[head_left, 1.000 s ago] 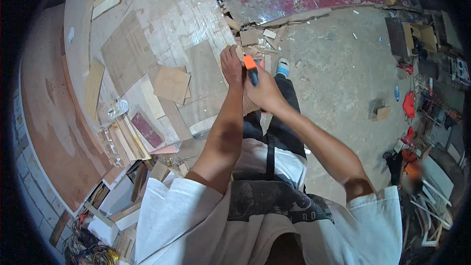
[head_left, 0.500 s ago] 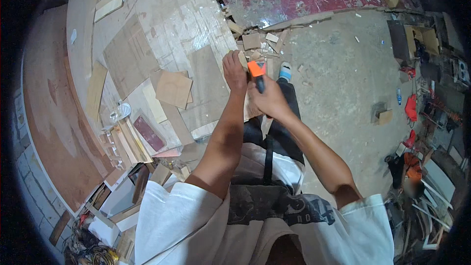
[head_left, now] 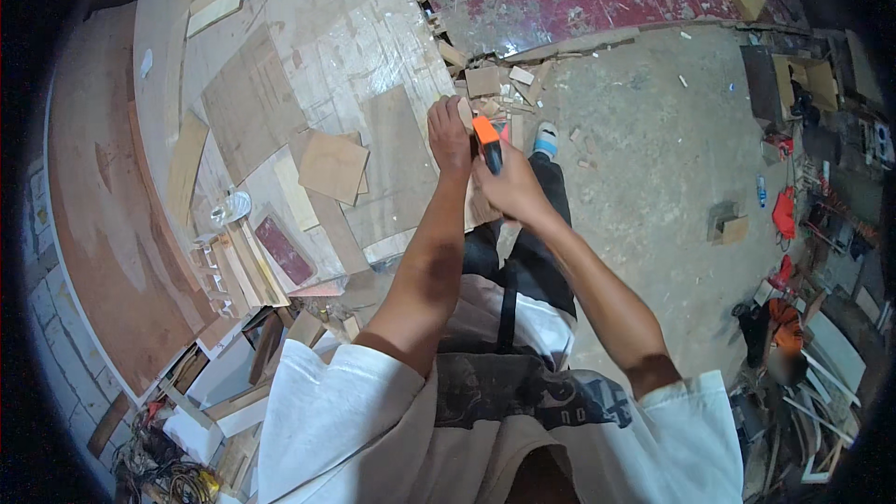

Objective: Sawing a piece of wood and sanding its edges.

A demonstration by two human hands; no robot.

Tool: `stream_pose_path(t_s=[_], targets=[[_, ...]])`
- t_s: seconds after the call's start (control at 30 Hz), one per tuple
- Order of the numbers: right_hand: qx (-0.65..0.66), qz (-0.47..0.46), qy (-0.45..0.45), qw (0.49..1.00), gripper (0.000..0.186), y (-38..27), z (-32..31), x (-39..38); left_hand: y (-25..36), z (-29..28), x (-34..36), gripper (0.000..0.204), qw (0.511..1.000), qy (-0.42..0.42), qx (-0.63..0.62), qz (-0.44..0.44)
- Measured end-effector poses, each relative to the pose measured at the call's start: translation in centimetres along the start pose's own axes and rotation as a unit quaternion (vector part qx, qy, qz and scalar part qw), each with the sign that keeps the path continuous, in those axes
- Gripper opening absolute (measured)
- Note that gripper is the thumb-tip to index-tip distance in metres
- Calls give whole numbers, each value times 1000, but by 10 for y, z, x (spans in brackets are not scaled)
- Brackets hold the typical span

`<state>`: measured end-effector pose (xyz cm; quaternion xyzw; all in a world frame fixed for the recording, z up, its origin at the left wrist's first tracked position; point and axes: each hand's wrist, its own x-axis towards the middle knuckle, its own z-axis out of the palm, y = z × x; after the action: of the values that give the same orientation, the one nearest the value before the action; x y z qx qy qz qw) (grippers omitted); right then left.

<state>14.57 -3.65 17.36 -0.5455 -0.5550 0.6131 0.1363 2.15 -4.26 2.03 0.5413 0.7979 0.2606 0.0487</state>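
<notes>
orange-and-black tool (head_left: pixel 487 142) has turned slightly since earlier

head view: it sits just right of the left hand (head_left: pixel 450 135), the right hand (head_left: pixel 509 182) closed round it; left fingers lie together by a pale wood piece (head_left: pixel 465 112), perhaps bracing it, pinch unclear; the tool looks bright orange above black

Right hand (head_left: pixel 509 185), tool (head_left: pixel 485 131) in it, sits just beside left hand (head_left: pixel 450 138) at the worktop (head_left: pixel 317 28); boards (head_left: pixel 333 168) lie left, floor (head_left: pixel 644 140) right, scraps (head_left: pixel 483 82) beyond.
</notes>
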Motion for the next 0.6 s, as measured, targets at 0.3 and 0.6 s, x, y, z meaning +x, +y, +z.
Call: stream_pose_path(t_s=[0.3, 0.6], targets=[[16, -71, 55, 996, 22, 41, -1, 8, 20, -6, 3, 52, 1000, -7, -25, 12], [15, -35, 27, 999, 26, -6, -21, -68, 8, -9, 2, 54, 1000, 3, -23, -8]])
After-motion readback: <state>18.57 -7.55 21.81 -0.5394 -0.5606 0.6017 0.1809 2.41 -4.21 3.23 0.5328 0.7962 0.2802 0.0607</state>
